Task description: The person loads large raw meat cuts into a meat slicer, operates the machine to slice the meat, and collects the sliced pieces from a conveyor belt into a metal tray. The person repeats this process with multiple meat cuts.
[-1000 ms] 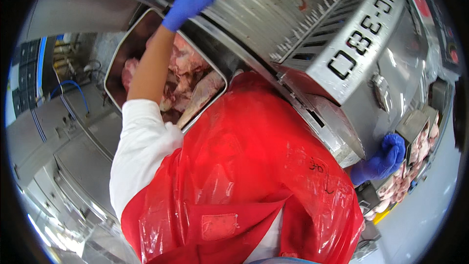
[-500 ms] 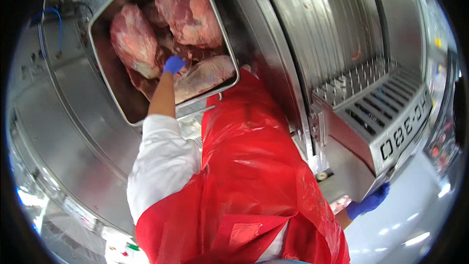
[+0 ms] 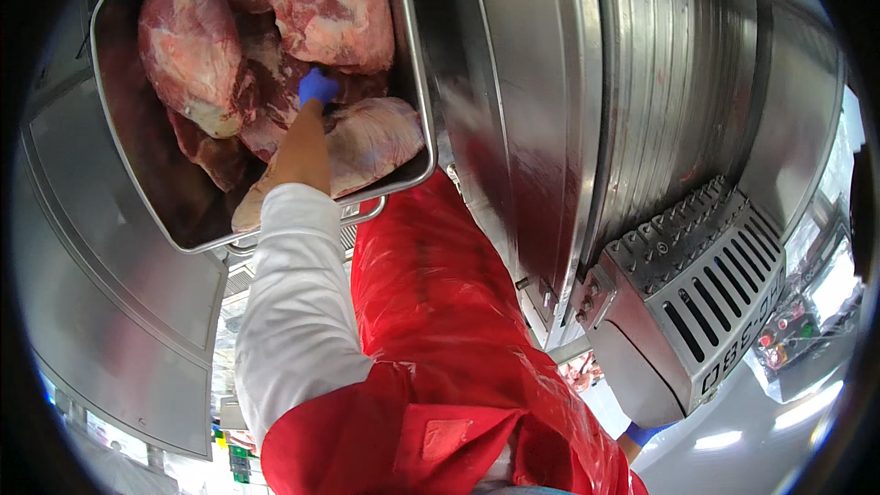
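- Nearest, at six o'clock, the red plastic apron (image 3: 440, 348) hangs loose against the steel machine (image 3: 678, 247); I judge a fold could snag on its slotted grille (image 3: 710, 312).
- At five o'clock only a sliver of the right hand (image 3: 646, 433) in a blue glove shows beneath the machine; how far open it is I cannot tell, so it may give no bracing.
- Farther, at eleven o'clock, the left hand (image 3: 318, 87), gloved blue, presses among raw meat cuts (image 3: 330, 0) in the steel tray (image 3: 124, 170); its grip is hidden.
- The meat looks wet, so a cut could slip from the glove and drop over the tray's near rim.
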A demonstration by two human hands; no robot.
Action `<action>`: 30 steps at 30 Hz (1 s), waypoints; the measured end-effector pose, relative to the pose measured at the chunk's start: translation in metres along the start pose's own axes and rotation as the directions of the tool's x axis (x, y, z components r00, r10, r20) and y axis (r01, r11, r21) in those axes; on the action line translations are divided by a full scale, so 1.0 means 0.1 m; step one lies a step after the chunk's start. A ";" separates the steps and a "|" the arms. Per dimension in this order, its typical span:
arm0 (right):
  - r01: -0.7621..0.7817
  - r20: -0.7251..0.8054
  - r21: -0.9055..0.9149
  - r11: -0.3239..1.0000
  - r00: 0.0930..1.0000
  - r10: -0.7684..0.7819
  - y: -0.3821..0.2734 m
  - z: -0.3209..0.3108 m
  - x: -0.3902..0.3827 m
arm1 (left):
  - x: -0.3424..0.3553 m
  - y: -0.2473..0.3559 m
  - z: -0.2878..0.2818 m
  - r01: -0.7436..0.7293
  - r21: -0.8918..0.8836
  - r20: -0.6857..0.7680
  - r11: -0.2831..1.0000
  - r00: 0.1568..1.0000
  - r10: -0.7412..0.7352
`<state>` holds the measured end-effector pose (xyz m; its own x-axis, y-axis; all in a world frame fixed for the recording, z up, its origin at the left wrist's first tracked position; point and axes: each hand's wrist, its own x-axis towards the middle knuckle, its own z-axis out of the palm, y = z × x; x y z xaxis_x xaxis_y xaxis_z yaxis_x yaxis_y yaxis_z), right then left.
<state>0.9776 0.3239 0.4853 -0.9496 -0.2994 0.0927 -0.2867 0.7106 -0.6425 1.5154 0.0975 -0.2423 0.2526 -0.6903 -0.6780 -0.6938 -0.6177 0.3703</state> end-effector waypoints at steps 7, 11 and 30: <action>-0.041 -0.008 0.167 0.985 0.999 0.043 0.28 -0.25 0.04 | -0.36 0.19 -0.68 -0.260 0.222 -0.012 0.940 0.963 0.269; 0.033 -0.052 -0.054 0.998 0.998 -0.035 0.71 -0.46 0.26 | -1.15 0.93 -1.73 -0.579 0.211 -0.110 0.788 0.787 0.607; 0.540 -0.131 0.049 0.840 0.837 -0.531 -0.23 -0.21 0.12 | -3.43 5.38 -2.33 -0.838 0.537 -0.190 0.096 -0.009 0.982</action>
<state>0.9704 0.3172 0.5174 -0.6597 -0.5441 0.5184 -0.7476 0.4045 -0.5268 1.2126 -0.0863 0.3374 -0.5554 -0.6718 0.4902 -0.6408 0.7214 0.2627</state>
